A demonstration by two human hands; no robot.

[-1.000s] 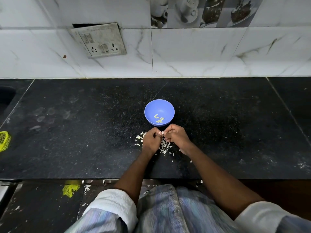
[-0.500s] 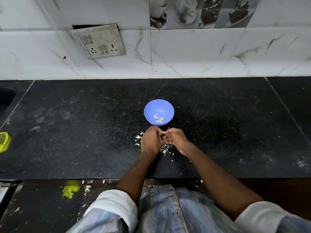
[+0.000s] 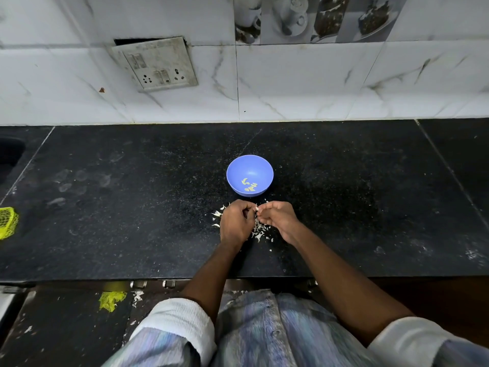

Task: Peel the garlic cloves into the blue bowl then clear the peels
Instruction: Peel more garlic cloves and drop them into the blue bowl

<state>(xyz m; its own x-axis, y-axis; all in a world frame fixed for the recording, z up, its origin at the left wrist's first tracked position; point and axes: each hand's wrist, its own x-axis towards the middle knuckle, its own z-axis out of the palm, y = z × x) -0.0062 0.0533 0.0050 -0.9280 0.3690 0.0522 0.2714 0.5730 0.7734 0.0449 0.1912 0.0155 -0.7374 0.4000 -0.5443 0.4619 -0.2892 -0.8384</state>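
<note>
A blue bowl (image 3: pixel 249 165) stands on the black counter with several peeled garlic cloves (image 3: pixel 249 185) in its bottom. Just in front of it my left hand (image 3: pixel 236 223) and my right hand (image 3: pixel 277 219) meet, fingers curled, pinching a small garlic clove (image 3: pixel 256 208) between them; only a white bit of it shows. White garlic peels (image 3: pixel 258 232) lie scattered on the counter under and around both hands.
The black stone counter (image 3: pixel 132 207) runs to a white tiled wall with a switch plate (image 3: pixel 156 66). A yellow mesh bag (image 3: pixel 8 222) sits at the left edge, a dark sink corner (image 3: pixel 9 152) behind it. Yellow netting (image 3: pixel 112 299) lies on the floor below.
The hands have stayed over the peel pile, shifting slightly against each other as the fingers work at the clove. The bowl has not moved.
</note>
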